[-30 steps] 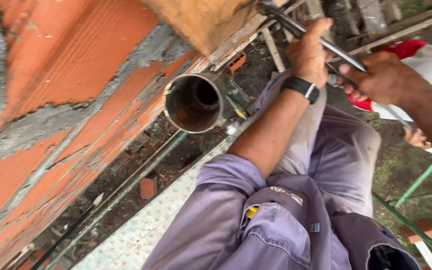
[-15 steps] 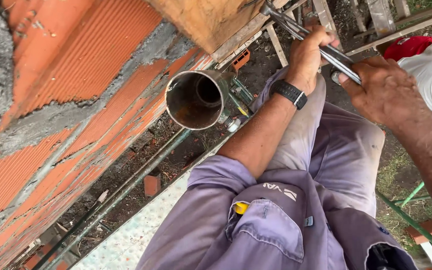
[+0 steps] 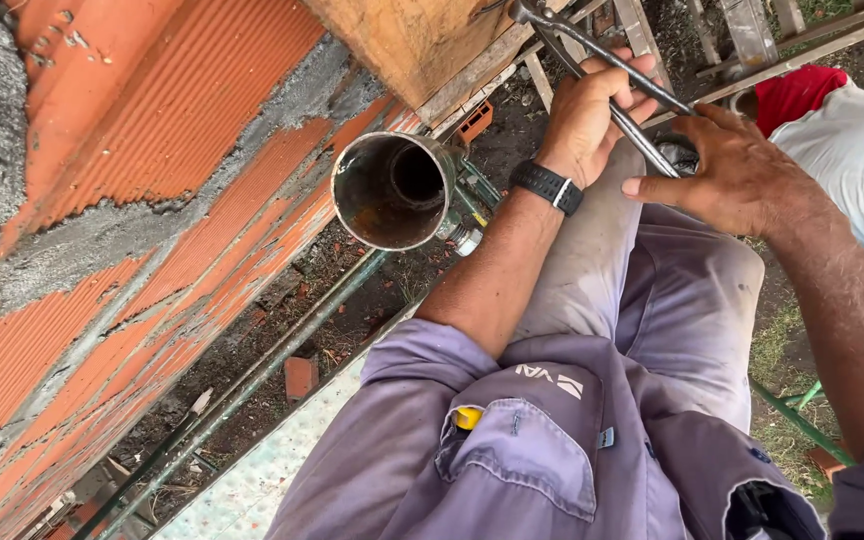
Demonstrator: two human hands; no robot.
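My left hand (image 3: 592, 115), with a black watch on its wrist, is closed around two thin steel rods (image 3: 607, 55) that cross each other. The rods run up to the edge of a wooden board (image 3: 402, 40) fixed against the brick wall (image 3: 152, 120). My right hand (image 3: 742, 180) lies just right of the left one. Its fingers are stretched out and apart, and their tips touch the lower rod (image 3: 652, 155) without closing on it. I wear grey-purple work clothes.
An open-ended steel scaffold tube (image 3: 392, 190) points at me beside the wall. Thinner green pipes (image 3: 282, 350) run below it over rubble and a loose brick (image 3: 299, 377). Another person in a white shirt (image 3: 852, 150) with a red cap (image 3: 792, 95) is below on the right.
My right hand had gripped the rod and has since loosened, with its fingers spread. My left hand keeps its hold. The view has shifted slightly.
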